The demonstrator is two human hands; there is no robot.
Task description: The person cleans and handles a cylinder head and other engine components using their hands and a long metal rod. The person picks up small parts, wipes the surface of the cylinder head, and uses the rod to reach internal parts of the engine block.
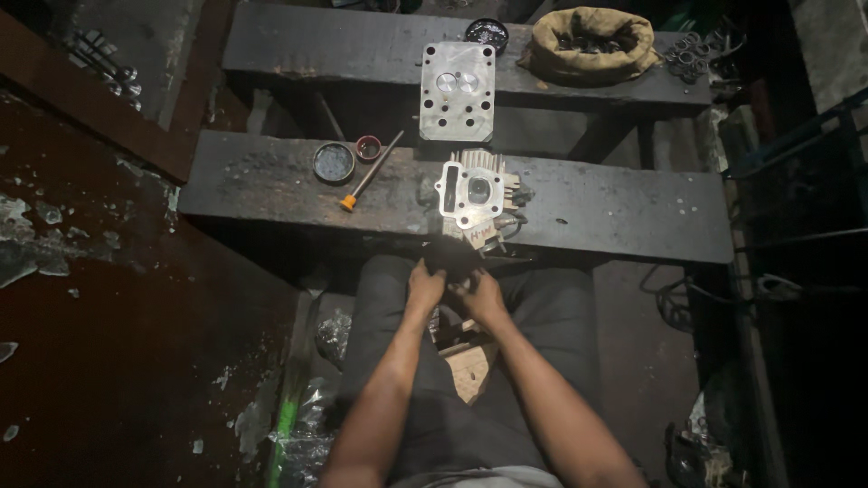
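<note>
My left hand and my right hand meet over my lap, both closed on a dark, rounded object at the near edge of the bench; what it is stays too dark to tell. Just beyond it a small finned metal cylinder head sits on the front plank. A larger flat cylinder head leans between the two planks behind it. A pale wooden piece lies on my lap under my forearms.
A round tin, a small red cap and a rod with an orange tip lie left on the front plank. On the rear plank sit a sack of parts, a dark dish and metal rings.
</note>
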